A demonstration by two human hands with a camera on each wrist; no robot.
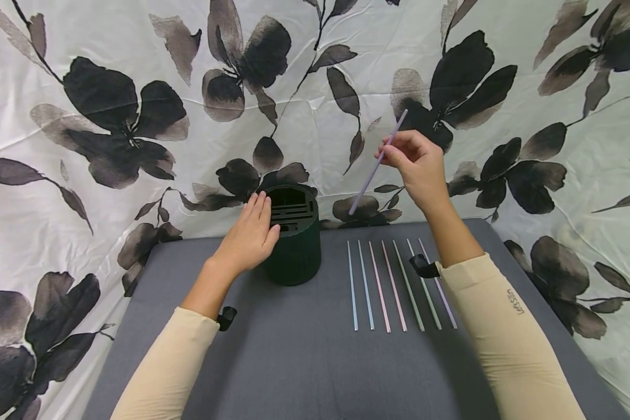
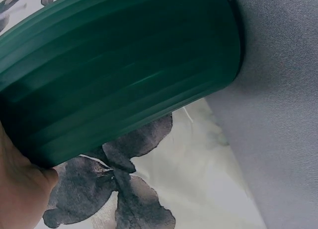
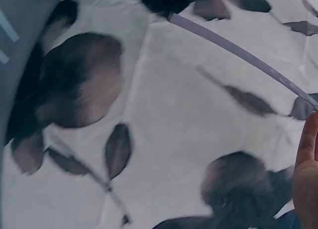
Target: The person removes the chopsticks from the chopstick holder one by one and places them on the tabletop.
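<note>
My right hand (image 1: pixel 417 166) pinches a purple drinking straw (image 1: pixel 366 185) between thumb and fingertips, up in front of the patterned cloth. The straw slants, its lower end pointing down and left toward the table. In the right wrist view, the straw (image 3: pixel 233 49) runs out from the fingertips at the right edge. My left hand (image 1: pixel 249 233) rests with straight fingers on the top rim of a dark green ribbed round holder (image 1: pixel 294 259). Slots and a larger opening show in the holder's top. The left wrist view shows the holder's side (image 2: pixel 124 75) close up.
To the right of the holder, several straws lie in a row on the grey table (image 1: pixel 304 350): light blue (image 1: pixel 352 286), pink (image 1: pixel 380 286), green (image 1: pixel 408 286) and one purple straw (image 1: pixel 443 297). A floral cloth (image 1: pixel 315 122) hangs behind the table.
</note>
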